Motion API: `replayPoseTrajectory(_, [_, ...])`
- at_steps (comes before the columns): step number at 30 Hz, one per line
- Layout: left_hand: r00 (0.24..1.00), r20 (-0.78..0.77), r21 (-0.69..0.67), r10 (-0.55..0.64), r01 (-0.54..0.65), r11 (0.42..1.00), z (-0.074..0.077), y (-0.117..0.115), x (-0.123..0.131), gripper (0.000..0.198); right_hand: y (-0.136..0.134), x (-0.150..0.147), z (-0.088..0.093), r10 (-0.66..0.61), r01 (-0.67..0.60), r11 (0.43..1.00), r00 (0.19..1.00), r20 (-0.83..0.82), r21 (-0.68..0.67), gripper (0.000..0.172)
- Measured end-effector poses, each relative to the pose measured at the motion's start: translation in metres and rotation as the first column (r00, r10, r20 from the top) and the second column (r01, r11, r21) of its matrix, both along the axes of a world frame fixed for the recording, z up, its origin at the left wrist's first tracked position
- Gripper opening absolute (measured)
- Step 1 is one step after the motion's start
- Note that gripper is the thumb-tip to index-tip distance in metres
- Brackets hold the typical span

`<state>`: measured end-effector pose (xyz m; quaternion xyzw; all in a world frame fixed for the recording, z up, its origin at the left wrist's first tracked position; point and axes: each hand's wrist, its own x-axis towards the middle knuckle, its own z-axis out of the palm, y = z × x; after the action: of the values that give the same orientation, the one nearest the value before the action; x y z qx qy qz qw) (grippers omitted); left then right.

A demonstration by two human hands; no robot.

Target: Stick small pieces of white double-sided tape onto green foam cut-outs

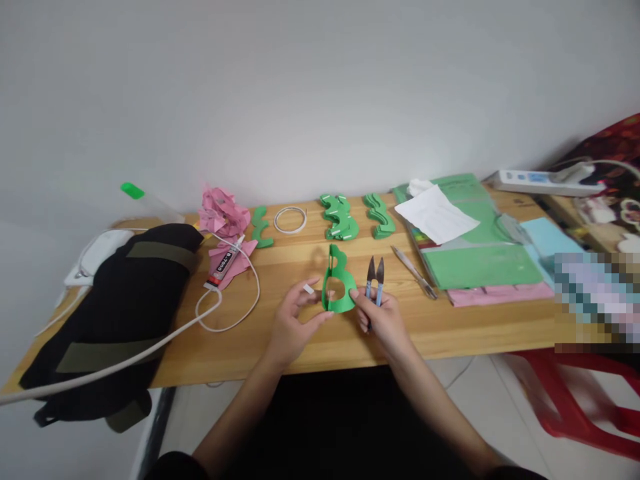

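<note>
Two hands, head view. Left hand: thumb and fingers closed on the lower left edge of a folded green cutout; a small white strip at its forefinger. Right hand: thumb and finger pinching the cutout's right edge, palm gripping blue-handled snips, blades pointing away. Cutout: held between both hands, above the wooden table. Behind it: two stacks of green shapes. Right: one pen. Left: one glue tube, on pink paper.
</note>
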<state>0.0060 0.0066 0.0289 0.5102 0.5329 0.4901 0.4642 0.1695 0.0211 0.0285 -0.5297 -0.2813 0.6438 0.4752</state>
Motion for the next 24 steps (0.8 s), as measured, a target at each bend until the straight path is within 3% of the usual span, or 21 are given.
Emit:
replayPoseTrajectory(5, [0.994, -0.108, 0.032, -0.005, 0.008, 0.999, 0.0, 0.002, -0.001, 0.052, 0.004, 0.001, -0.001, -0.167, 0.13, 0.979, 0.951, 0.26, 0.155, 0.046])
replayPoseTrajectory(7, [0.98, -0.201, 0.066, -0.005, 0.018, 0.998, -0.001, 0.003, -0.001, 0.051, 0.005, 0.001, 0.002, -0.167, 0.097, 0.969, 0.935, 0.312, 0.229, 0.037])
replayPoseTrajectory(9, [0.956, -0.293, 0.1, -0.014, 0.045, 0.994, -0.002, 0.004, -0.001, 0.049, 0.005, 0.0, 0.005, -0.076, -0.014, 0.965, 0.939, 0.335, 0.261, 0.03])
replayPoseTrajectory(13, [0.926, -0.375, 0.125, -0.036, 0.088, 0.988, -0.006, 0.007, -0.002, 0.045, 0.008, -0.003, 0.007, 0.04, -0.149, 0.956, 0.919, 0.391, 0.252, 0.03])
replayPoseTrajectory(24, [0.855, -0.517, 0.196, -0.042, 0.166, 0.967, -0.013, 0.013, -0.006, 0.051, 0.025, -0.001, 0.0, 0.104, -0.162, 0.981, 0.901, 0.422, 0.105, 0.024])
